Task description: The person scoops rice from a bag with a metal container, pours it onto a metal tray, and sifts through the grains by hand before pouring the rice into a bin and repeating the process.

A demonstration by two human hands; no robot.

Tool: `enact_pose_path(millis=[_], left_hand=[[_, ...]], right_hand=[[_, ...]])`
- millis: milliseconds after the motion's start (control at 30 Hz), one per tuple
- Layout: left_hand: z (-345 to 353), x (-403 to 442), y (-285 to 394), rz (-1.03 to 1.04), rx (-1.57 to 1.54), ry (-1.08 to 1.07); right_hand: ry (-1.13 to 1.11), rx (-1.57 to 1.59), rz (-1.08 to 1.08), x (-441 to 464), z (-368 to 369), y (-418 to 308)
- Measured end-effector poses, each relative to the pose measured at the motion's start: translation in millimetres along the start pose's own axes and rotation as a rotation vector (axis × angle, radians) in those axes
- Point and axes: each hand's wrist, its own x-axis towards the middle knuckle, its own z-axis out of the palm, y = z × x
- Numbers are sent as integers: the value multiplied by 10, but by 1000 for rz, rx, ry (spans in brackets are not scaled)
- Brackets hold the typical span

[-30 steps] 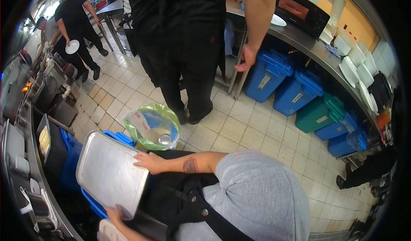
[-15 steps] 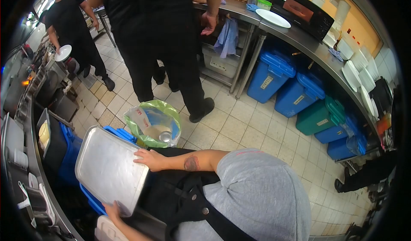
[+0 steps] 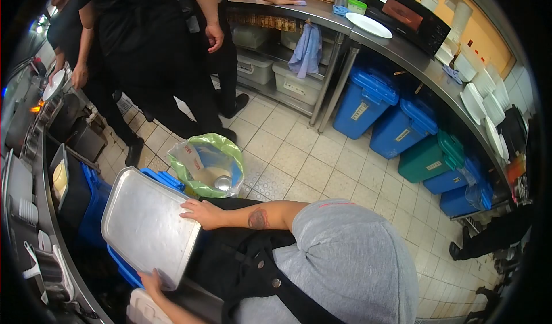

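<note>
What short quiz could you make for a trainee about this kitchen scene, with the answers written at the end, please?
1. Choose one: What do the left hand and the right hand both touch? (a) a white plate; (b) a metal tray; (c) a microwave oven.
2. True or false: Under the counter, the green bin stands between blue bins.
3. Short answer: Which of the person's two hands is nearer to the open light-green bag?

Key: 1. b; 2. true; 3. the right hand.
</note>
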Motion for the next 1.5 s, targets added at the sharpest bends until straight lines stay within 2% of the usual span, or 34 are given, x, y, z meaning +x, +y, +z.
enact_pose_path(millis=[67, 1267, 1500], left_hand=[[123, 133, -199, 49, 8, 42], [-133, -184, 224, -30, -5, -22], [50, 40, -93, 55, -7, 32]], right_hand=[[-2, -1, 2, -4, -15, -12], [38, -35, -8, -5, -14, -25], [48, -17, -7, -5, 4, -12]])
